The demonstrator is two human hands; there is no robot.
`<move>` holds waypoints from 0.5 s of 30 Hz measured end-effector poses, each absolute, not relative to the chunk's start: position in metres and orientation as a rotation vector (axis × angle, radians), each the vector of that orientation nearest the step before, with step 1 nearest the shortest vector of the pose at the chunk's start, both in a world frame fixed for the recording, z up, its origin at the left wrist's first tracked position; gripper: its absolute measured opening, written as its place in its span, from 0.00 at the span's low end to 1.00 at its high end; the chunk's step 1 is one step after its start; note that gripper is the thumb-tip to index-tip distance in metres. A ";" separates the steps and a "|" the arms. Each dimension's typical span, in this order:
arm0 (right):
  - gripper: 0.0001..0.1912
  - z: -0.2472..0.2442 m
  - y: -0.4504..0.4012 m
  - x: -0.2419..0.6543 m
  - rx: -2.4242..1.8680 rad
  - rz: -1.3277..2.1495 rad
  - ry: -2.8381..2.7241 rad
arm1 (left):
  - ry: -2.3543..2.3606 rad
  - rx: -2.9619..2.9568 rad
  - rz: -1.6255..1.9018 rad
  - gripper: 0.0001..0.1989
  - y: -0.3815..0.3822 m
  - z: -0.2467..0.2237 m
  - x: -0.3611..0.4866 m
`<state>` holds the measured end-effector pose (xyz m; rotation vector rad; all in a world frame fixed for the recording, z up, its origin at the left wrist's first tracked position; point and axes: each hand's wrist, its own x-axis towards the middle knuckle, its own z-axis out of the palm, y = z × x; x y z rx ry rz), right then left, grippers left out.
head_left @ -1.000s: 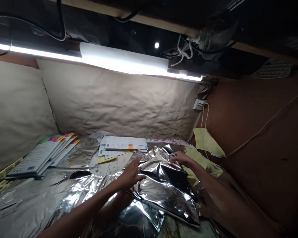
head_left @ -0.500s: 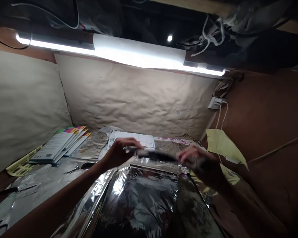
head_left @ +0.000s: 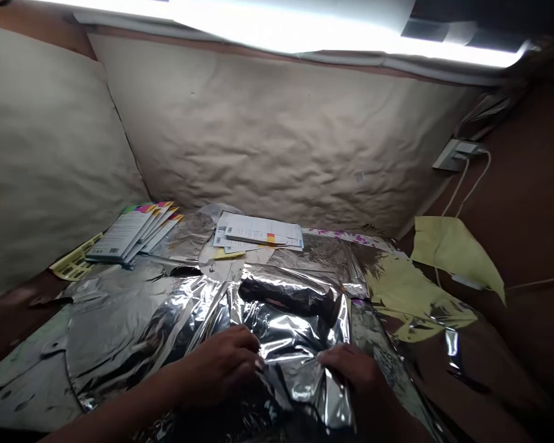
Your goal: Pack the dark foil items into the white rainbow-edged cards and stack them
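Observation:
A shiny silver plastic film (head_left: pixel 286 326) lies creased across the table in front of me. My left hand (head_left: pixel 233 363) is closed on the film's near part, its thumb and fingers pinching the material. To the right, my right hand (head_left: pixel 353 366) also grips the film, fingers curled at its edge. Between the hands the film is pulled into folds. Beyond them the film has a dark, raised fold or reflection (head_left: pixel 286 298); I cannot tell which.
At the back left, several booklets (head_left: pixel 124 234) lie fanned on a yellow plastic basket (head_left: pixel 76 258). White printed sheets (head_left: pixel 263 229) are at the back centre. Yellow paper (head_left: pixel 457 249) hangs at the right below a wall socket (head_left: pixel 459 154) with cables. A bright tube light (head_left: pixel 281 27) runs overhead.
Both hands have come down and closer to me, from raised with a blurred dark strip between them to low on the film. The view has tilted downward.

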<state>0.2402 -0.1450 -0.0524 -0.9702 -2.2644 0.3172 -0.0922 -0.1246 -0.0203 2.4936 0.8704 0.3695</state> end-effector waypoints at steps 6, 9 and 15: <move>0.13 -0.050 -0.143 0.239 -1.270 0.680 -1.998 | 1.301 2.303 0.459 0.20 -0.118 -0.032 -0.084; 0.13 -0.053 -0.139 0.237 -1.415 0.661 -1.890 | 1.459 2.250 0.461 0.14 -0.116 -0.038 -0.078; 0.36 -0.050 -0.128 0.226 -1.668 0.580 -1.805 | 1.612 2.284 0.186 0.28 -0.113 -0.023 -0.067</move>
